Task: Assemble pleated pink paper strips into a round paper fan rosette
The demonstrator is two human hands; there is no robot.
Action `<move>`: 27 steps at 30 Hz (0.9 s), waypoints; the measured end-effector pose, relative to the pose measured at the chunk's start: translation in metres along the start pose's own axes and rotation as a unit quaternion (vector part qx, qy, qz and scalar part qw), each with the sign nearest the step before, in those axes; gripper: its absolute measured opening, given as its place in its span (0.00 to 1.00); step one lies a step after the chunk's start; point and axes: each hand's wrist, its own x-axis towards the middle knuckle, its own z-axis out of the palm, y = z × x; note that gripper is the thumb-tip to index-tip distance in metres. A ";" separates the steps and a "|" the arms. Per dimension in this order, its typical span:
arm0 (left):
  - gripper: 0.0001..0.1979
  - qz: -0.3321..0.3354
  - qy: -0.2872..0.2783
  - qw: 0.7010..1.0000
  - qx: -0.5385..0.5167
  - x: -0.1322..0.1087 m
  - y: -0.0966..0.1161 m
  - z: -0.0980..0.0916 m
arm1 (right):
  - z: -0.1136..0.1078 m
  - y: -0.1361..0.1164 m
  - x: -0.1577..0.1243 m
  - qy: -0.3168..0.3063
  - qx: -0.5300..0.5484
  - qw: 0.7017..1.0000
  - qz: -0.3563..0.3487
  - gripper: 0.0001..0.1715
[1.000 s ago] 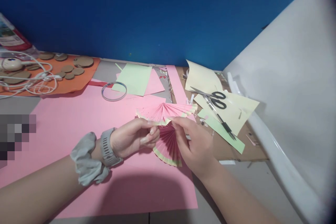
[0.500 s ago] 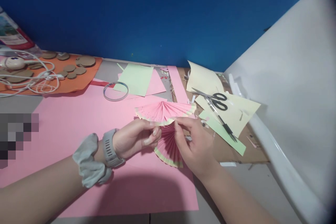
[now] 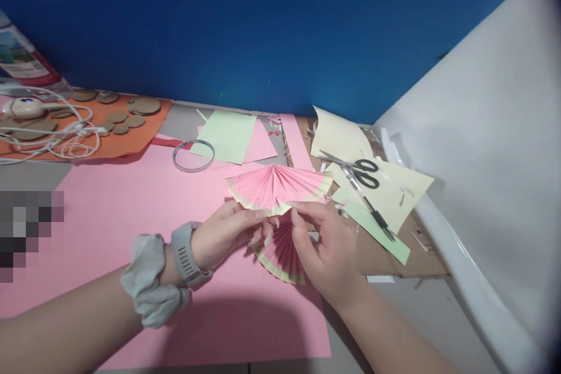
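Note:
Between both hands is a pleated paper fan, pink with a pale green and yellow rim and small dark dots, like a watermelon slice. My left hand pinches its lower rim between thumb and fingers. Close beside it, my right hand grips the same rim with thumb and forefinger. Below them a second pleated paper fan, in the same colours, lies on the large pink sheet; my right hand covers part of it.
To the right, black-handled scissors and a pen lie on cream and green paper. A tape roll rests near a green sheet. White cables and cardboard discs cover orange paper. Blue and white walls border the back and right.
The upper fan has tilted and spread a little wider, showing more of its pink face. My left fingers have shifted along its lower rim; my right hand keeps its pinch.

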 end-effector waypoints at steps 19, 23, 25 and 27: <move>0.18 0.181 0.076 0.937 0.289 -0.010 0.006 0.012 | 0.001 -0.007 0.006 -0.040 0.157 0.980 0.114 0.08; 0.15 0.194 0.086 0.924 0.318 -0.009 0.004 0.010 | 0.002 -0.006 0.008 -0.037 0.193 0.970 0.143 0.07; 0.13 0.189 0.095 0.918 0.335 -0.009 0.002 0.009 | 0.003 -0.007 0.009 -0.036 0.238 0.954 0.177 0.07; 0.12 0.182 0.099 0.914 0.349 -0.009 0.000 0.007 | 0.004 -0.007 0.011 -0.012 0.292 0.931 0.221 0.10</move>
